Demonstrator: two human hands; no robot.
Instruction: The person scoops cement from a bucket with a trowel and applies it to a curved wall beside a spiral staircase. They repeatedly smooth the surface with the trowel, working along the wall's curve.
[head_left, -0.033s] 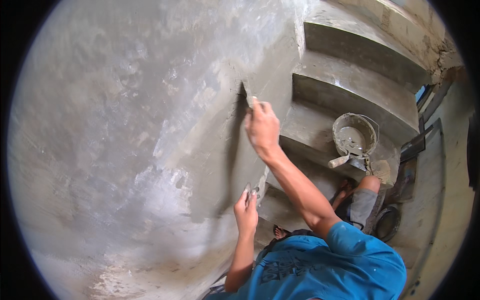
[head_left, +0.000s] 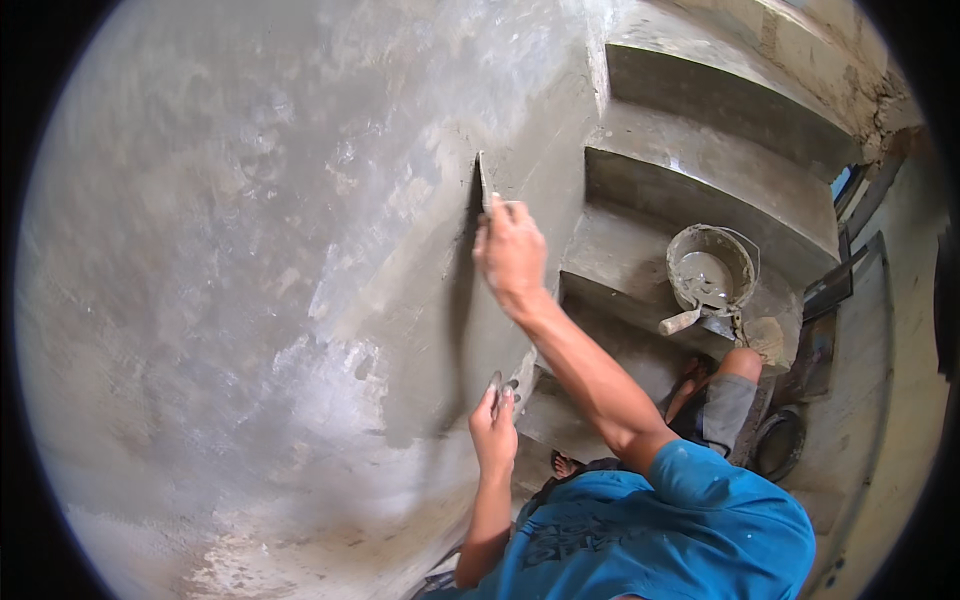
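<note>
Our right hand is clamped on a thin-bladed tool, its blade just beyond the fingers at the grey wall; we would hold that blade at a low angle and press evenly to avoid ridges. Nearer us, our left hand pinches a small dark piece we cannot identify. Right of the right hand, steps crowd its swing, bearing a bucket of wet mix and a wooden-handled trowel.

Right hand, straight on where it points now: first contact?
Probably the grey wall: the right hand points up along it, with the held flat blade leading. Whether the blade already touches is unclear from this view.
</note>
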